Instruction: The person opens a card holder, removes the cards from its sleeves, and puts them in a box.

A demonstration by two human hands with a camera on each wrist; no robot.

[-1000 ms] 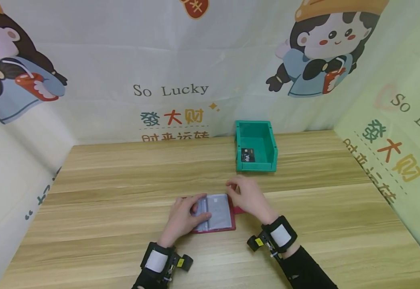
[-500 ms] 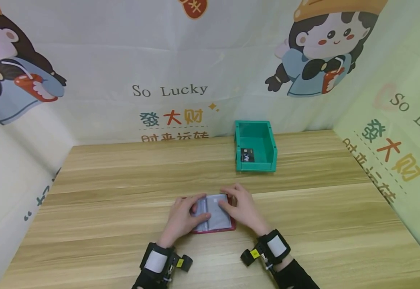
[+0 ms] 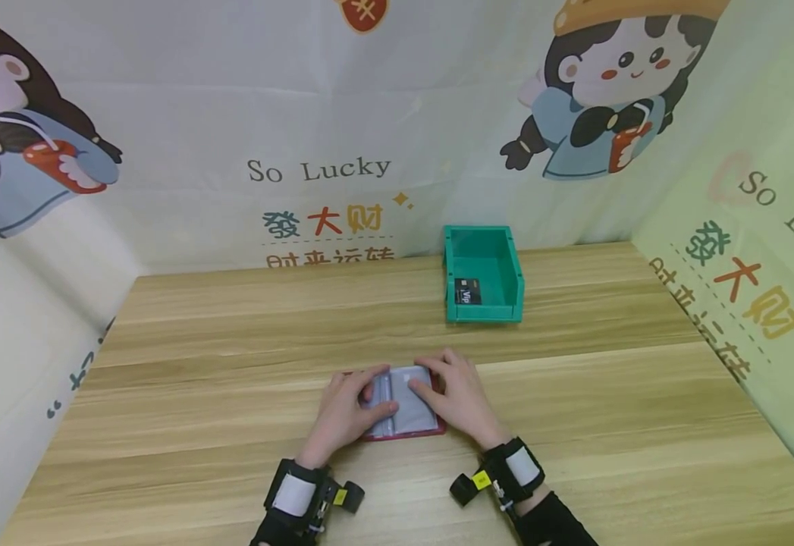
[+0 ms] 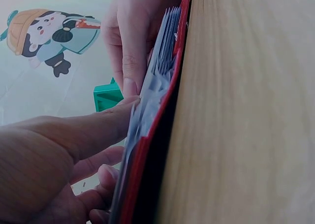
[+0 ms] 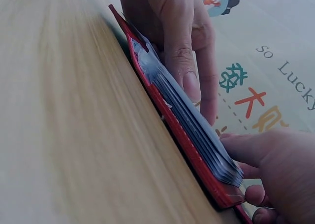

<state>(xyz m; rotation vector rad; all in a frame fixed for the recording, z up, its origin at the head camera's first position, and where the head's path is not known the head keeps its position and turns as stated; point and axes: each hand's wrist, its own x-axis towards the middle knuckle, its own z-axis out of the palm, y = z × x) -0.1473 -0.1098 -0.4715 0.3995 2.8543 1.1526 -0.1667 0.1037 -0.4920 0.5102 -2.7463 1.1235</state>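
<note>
A red-covered card holder (image 3: 410, 413) lies spread on the wooden table, with a thick stack of clear plastic sleeves (image 5: 189, 123) on its right half. My left hand (image 3: 342, 417) rests on its left half, thumb extended onto the sleeves near the fold and forefinger stretched toward the far edge. At the right side is my right hand (image 3: 461, 398), its thumb on the top sleeve and its forefinger reaching over the far edge. Both wrist views show thumbs touching the sleeves, with other fingers bent beside the cover. The hands partly hide the holder's sides.
A green open-topped bin (image 3: 499, 312) stands at the table's back, right of centre. Inside it lies a black card (image 3: 467, 291) marked "Vip". Printed cloth (image 3: 328, 114) hangs behind the wooden table (image 3: 233, 326) and along both sides.
My right hand has come left and down from above the holder's right edge onto the top sleeve, covering the red piece that stuck out there. My left hand keeps its place.
</note>
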